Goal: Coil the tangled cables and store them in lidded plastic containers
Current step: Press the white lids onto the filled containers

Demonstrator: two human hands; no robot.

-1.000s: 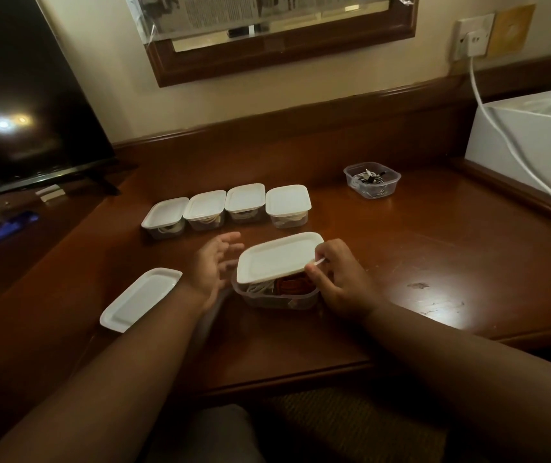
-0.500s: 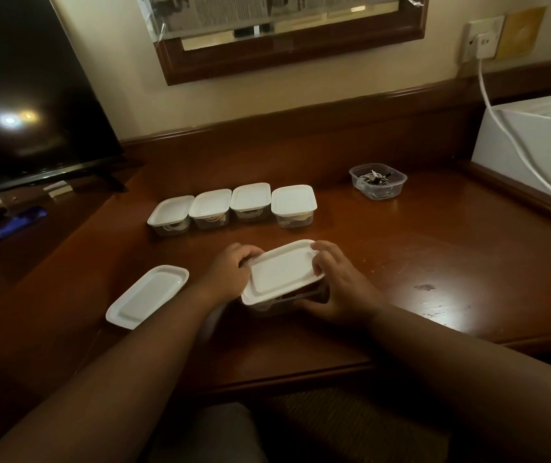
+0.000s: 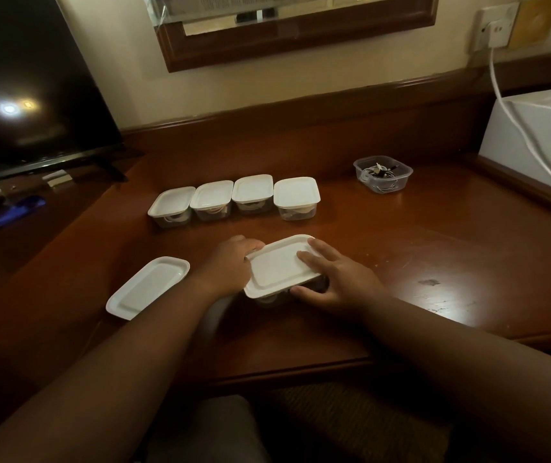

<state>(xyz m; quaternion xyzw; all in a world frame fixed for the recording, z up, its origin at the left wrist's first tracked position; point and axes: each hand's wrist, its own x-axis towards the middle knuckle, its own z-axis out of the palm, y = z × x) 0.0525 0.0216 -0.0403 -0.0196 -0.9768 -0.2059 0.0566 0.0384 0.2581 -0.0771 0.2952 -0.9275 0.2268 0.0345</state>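
Dark polished wood forms the counter [image 3: 417, 262], which runs back to a raised wooden ledge under a cream wall.

Head view: both hands meet at a lidded box [image 3: 314, 285] near the front edge. Its white lid [image 3: 277, 267] sits tilted, the near left corner lower than the far right one. The left hand [image 3: 230, 262] is at the lid's left end with its fingers curled over the far left corner. The right hand [image 3: 337, 282] lies on the right end, fingers straight and spread flat on the lid, thumb down along the near side of the box. What lies inside the box cannot be made out.

Left of the left hand, a spare lid [image 3: 149, 287] rests flat on the counter, just beside the forearm. Beyond both hands stands a row of four closed boxes [image 3: 234, 202], side by side and touching, with pale coiled cables dimly visible through their clear walls. Farther off, beyond the right hand and to its right, an open box [image 3: 382, 175] holds a loose tangle of cables [image 3: 379, 170].

Far left of the left hand stands a dark screen [image 3: 27, 88]. Above the hands hangs a wood-framed mirror [image 3: 301, 31]. At the far right, a white cord [image 3: 514, 125] drops from a wall socket [image 3: 496, 26] across a white case [image 3: 534, 145].
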